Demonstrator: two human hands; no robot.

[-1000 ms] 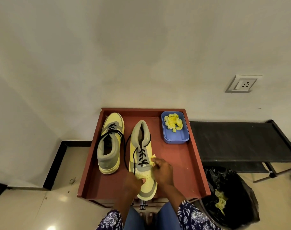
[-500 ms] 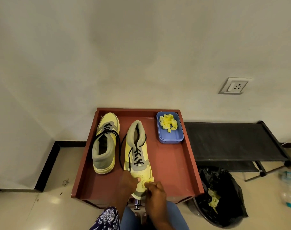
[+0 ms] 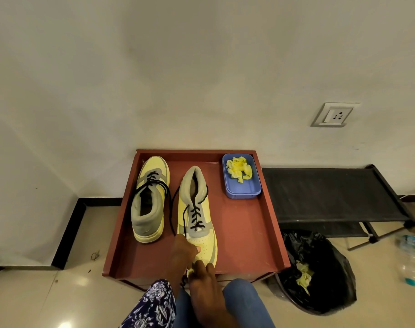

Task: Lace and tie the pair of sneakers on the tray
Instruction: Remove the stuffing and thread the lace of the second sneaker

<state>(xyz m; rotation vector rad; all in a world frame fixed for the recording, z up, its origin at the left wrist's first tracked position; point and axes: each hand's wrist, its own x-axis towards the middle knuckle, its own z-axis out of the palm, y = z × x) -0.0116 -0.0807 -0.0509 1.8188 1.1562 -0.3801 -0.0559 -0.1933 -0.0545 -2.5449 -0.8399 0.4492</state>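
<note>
Two yellow and grey sneakers with black laces lie on a red-brown tray [image 3: 242, 235]. The left sneaker [image 3: 147, 223] points away from me, and its lace ends hang loose over the sides. The right sneaker [image 3: 203, 241] points toward me and is laced partway up, with loose lace ends trailing on its left side. My left hand [image 3: 179, 253] grips its toe, thumb on top. My right hand [image 3: 205, 282] is closed at the toe's tip on a yellow crumpled wad [image 3: 190, 272], mostly hidden by the fingers.
A blue container [image 3: 242, 191] holding yellow crumpled wads [image 3: 239, 168] sits in the tray's far right corner. A black rack [image 3: 331, 195] stands to the right, with a black bin bag [image 3: 324, 292] in front of it and a plastic bottle [image 3: 412, 263] beyond. The wall is just behind the tray.
My right hand slid with the yellow wad from the sneaker's right side down to the toe tip. My left hand stayed on the toe. The camera view shifted slightly.
</note>
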